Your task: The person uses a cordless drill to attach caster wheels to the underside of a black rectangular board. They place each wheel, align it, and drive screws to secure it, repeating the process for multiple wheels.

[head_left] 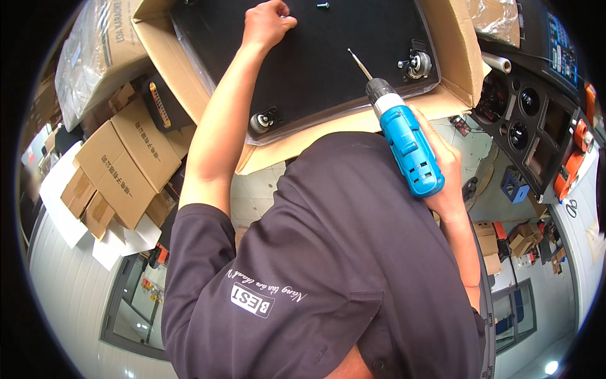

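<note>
My right hand [447, 169] is wrapped round the grip of a blue cordless drill [404, 142] with a black chuck. Its long bit points up and left over a black panel [328, 69]. Above the panel's upper left part is my left hand [268, 24], its fingers curled together; whatever they pinch is too small to make out. A silver screw [323, 5] lies on the panel to the right of that hand. One caster wheel [417, 64] sits at the panel's right corner, and another caster [261, 122] at its near left corner.
An open cardboard box [456, 50] with plastic lining surrounds the panel. Flattened cartons [129, 164] and a plastic-wrapped box [104, 47] are at the left. To the right stand a black speaker cabinet [527, 120] and a blue crate [514, 185] on the floor.
</note>
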`<move>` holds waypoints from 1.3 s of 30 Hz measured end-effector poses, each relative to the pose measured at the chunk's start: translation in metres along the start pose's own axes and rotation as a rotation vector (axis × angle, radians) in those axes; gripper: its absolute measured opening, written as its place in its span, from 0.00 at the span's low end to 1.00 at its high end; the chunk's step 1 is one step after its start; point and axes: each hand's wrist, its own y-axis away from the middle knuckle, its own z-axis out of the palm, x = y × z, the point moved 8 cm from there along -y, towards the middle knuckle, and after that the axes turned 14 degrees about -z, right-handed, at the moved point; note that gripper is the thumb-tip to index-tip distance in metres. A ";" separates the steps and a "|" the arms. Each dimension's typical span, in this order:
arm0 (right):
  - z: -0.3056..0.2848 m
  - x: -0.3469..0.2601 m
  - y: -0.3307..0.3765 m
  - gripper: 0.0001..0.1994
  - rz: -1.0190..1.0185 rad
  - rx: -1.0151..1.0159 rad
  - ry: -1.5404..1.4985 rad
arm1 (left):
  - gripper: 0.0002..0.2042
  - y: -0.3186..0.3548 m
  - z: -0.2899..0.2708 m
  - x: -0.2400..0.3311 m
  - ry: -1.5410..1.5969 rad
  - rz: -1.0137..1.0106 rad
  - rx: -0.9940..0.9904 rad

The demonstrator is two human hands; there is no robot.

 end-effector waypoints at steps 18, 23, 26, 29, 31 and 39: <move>0.025 -0.033 0.008 0.39 -0.098 -0.098 0.035 | 0.03 0.119 -0.003 -0.105 1.985 -0.024 -0.557; 0.041 -0.048 0.013 0.39 -0.173 -0.157 0.034 | 0.09 0.186 0.009 -0.140 1.810 -0.211 -0.443; 0.046 -0.052 0.023 0.39 -0.189 -0.191 0.023 | 0.12 0.239 0.036 -0.129 1.724 -0.431 -0.540; 0.045 -0.061 0.033 0.33 -0.123 -0.224 0.010 | 0.12 0.272 0.060 -0.098 1.917 -0.481 -0.732; 0.047 -0.064 0.042 0.29 -0.069 -0.258 0.019 | 0.13 0.281 0.070 -0.086 1.970 -0.600 -0.802; 0.073 -0.076 0.068 0.29 -0.087 -0.321 0.053 | 0.14 0.279 0.110 -0.107 2.082 -0.816 -0.705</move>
